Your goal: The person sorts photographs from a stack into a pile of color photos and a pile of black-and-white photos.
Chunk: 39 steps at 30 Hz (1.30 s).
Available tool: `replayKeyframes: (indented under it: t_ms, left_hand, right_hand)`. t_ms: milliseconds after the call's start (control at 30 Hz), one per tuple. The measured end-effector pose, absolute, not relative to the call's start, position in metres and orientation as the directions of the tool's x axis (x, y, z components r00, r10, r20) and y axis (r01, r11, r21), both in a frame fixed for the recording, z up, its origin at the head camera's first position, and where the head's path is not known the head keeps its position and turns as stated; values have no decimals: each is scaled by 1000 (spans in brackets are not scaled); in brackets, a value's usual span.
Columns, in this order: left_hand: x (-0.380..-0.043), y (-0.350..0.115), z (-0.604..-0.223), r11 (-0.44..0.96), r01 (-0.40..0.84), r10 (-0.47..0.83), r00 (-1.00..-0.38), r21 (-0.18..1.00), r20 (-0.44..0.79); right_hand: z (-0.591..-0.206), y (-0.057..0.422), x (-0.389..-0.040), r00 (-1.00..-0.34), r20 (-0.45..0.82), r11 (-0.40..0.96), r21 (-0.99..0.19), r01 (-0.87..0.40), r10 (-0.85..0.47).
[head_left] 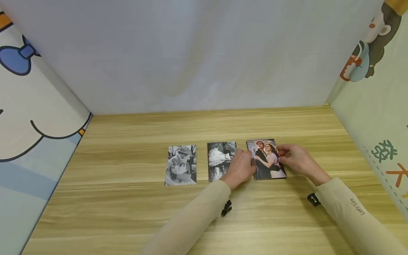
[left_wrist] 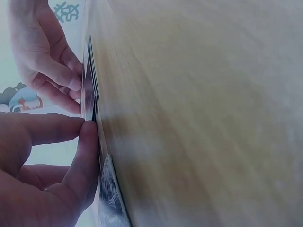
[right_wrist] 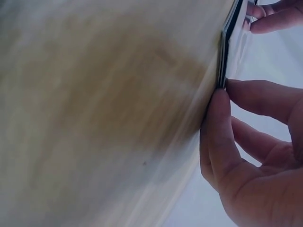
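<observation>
A small stack of photo cards (head_left: pixel 266 161), a colour picture of two people on top, lies at the right of the row. My left hand (head_left: pixel 241 166) pinches its left edge between thumb and finger, reaching over the middle photo. On the other side, my right hand (head_left: pixel 296 159) pinches the right edge. The right wrist view shows several layers in the stack (right_wrist: pixel 224 59), with thumb and fingertip meeting at its side. Partly under the left hand in the head view lies a black-and-white photo card (head_left: pixel 217 161); its lower right part is hidden.
Another black-and-white photo card (head_left: pixel 181 165), of a seated person in a hat, lies at the left end of the row. The wooden table (head_left: pixel 111 205) meets a pale back wall (head_left: pixel 204 63), with cartoon-printed panels on both sides. Black straps (head_left: pixel 313 199) show at the wrists.
</observation>
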State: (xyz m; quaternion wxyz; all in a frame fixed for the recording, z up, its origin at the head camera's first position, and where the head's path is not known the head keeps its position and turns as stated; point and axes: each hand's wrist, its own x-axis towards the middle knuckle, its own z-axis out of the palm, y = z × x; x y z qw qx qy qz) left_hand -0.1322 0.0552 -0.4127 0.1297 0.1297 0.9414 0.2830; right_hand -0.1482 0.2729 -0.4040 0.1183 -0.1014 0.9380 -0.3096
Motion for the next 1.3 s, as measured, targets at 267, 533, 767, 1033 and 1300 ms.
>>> replayKeyframes:
  t_ms: [267,533,767,1033,1300]
  left_hand:
    - [-133,55,-410,807,166,315,-933,567,-175]
    - [-130,54,-410,783,119,291,-938,611,-191]
    - [-125,54,-407,742,59,253,-947,668,-198]
    - [-116,47,-403,626,39,236,-961,779,-142]
    - [-104,39,-394,570,62,237,-967,819,-92]
  right_hand:
    - [-403,273,-148,-951,-159,797,-591,-123,-264]
    - [-399,274,-146,-949,-166,793,-597,-120,-268]
    - [-395,275,-139,-954,-160,785,-610,-107,-255]
    - [-387,272,-129,-965,-149,771,-632,-76,-217]
    - [-380,267,-117,-977,-70,758,-643,-109,-199]
